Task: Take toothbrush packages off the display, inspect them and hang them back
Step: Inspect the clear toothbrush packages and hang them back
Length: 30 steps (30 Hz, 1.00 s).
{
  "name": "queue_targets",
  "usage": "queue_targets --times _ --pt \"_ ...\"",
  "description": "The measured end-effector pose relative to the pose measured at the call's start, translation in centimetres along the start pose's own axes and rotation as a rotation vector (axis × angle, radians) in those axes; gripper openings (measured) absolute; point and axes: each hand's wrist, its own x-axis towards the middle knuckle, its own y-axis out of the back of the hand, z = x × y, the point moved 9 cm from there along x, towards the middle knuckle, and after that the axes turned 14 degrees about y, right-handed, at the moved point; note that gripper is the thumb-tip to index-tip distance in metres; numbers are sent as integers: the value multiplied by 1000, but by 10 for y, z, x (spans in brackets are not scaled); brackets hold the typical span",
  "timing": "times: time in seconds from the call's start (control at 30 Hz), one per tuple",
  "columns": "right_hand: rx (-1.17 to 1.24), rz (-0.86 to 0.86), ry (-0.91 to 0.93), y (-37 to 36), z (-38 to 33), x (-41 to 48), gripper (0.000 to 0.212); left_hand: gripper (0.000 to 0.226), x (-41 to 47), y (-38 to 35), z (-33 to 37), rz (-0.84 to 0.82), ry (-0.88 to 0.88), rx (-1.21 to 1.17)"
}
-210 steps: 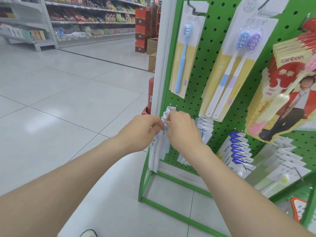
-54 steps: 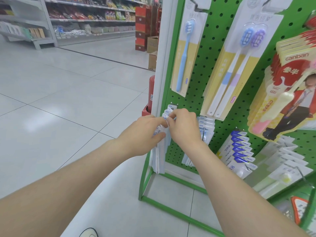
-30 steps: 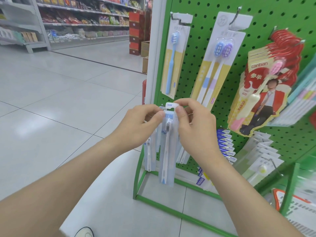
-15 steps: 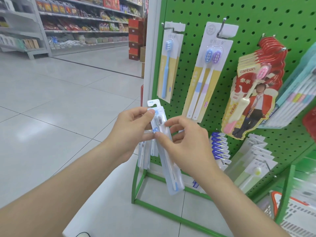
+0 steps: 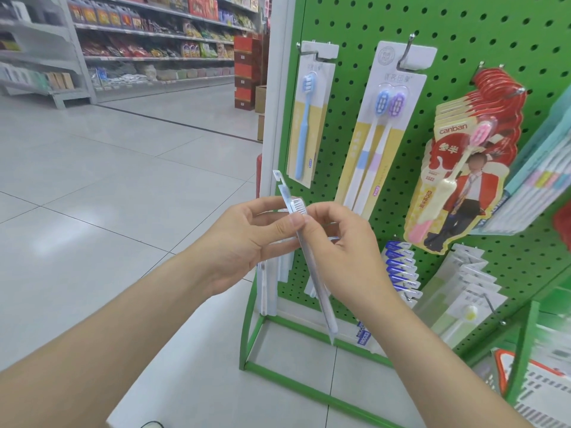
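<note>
A slim clear toothbrush package (image 5: 315, 279) is held edge-on in front of the green pegboard display (image 5: 463, 32), its hang tab up and its tip pointing down. My left hand (image 5: 247, 239) pinches it near the bristle end with thumb and fingers. From the right, my right hand (image 5: 343, 248) grips the same upper part. More of the same clear packages (image 5: 267, 288) hang on the bottom-left hook behind my left hand.
The pegboard carries a blue toothbrush card (image 5: 309, 125), a twin-brush card (image 5: 377, 134), red canban packs (image 5: 463, 180), blue-tabbed packs (image 5: 401, 270) and white packs (image 5: 463, 288). The stand's green frame (image 5: 309, 387) sits on a tiled floor. Grocery shelves (image 5: 139, 41) stand far left.
The package came off the bottom-left hook, was lifted in front of the display and has now turned from face-on to edge-on between both hands. The view rose.
</note>
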Motion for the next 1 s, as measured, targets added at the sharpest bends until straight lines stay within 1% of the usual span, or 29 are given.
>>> queue_targets --times 0.1,0.27,0.33,0.47,0.6,0.67,0.77,0.9,1.0 --pt "91 2 -68 -3 3 -1 13 52 0 7 -2 61 18 0" --pt "229 -18 -156 -6 11 -5 14 56 0 13 -3 106 24 20" --pt "248 -51 -237 -8 17 -9 15 54 0 18 -4 152 30 3" --pt "219 -178 -357 -13 28 -14 18 47 1 37 0 292 29 -133" --pt "278 -202 -402 -15 28 -15 19 33 3 55 5 365 15 -268" --pt "296 -209 -400 -16 29 -16 18 33 4 64 7 401 1 -312" --pt "334 -190 -420 -16 29 -18 16 39 4 73 4 468 0 -348" --pt "434 -170 -466 -20 25 -21 14 37 6 77 -5 525 55 -351" --pt "494 -169 -481 -24 23 -22 21 40 10 72 -8 480 107 -274"
